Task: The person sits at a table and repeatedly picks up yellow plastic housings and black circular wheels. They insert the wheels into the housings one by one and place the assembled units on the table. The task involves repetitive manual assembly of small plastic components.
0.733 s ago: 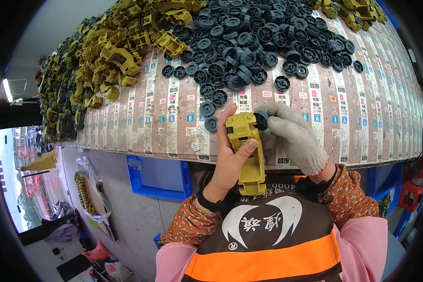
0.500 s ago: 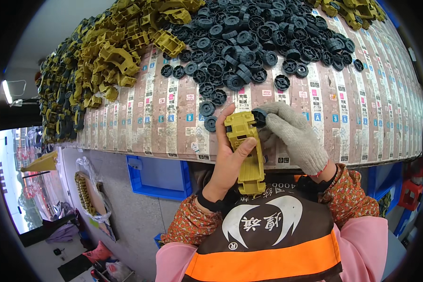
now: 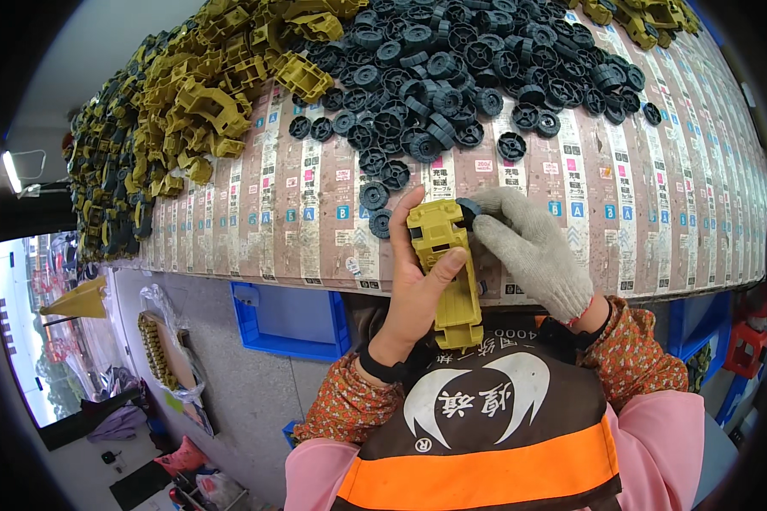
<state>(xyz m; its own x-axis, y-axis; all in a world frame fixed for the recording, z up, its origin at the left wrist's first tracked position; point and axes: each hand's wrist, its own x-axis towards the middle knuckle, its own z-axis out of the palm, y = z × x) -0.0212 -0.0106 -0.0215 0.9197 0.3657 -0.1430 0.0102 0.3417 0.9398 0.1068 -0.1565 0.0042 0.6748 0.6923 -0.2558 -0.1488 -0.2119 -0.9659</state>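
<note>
My bare left hand (image 3: 418,289) grips a mustard-yellow plastic toy vehicle body (image 3: 456,294), its thumb across the middle and its fingers along the left side. The body is held lengthwise toward me, over the table's near edge. In my gloved right hand (image 3: 528,247) a dark grey toy wheel (image 3: 467,211) is pinched against the body's far right corner. The wheel is partly hidden by the glove's fingers, so how far it is seated cannot be seen. Several loose wheels (image 3: 375,196) lie just beyond my left fingertips.
A big heap of dark wheels (image 3: 443,77) covers the table's far middle. Yellow vehicle bodies (image 3: 209,111) are piled at the left, with wheeled ones (image 3: 111,170) further left. Tape-striped cardboard (image 3: 256,221) covers the table. A blue tray (image 3: 290,319) sits below the near edge.
The wheel has turned and sits closer against the body's corner, now showing more of its edge. My right fingers have shifted slightly around it. The left hand keeps its grip.
</note>
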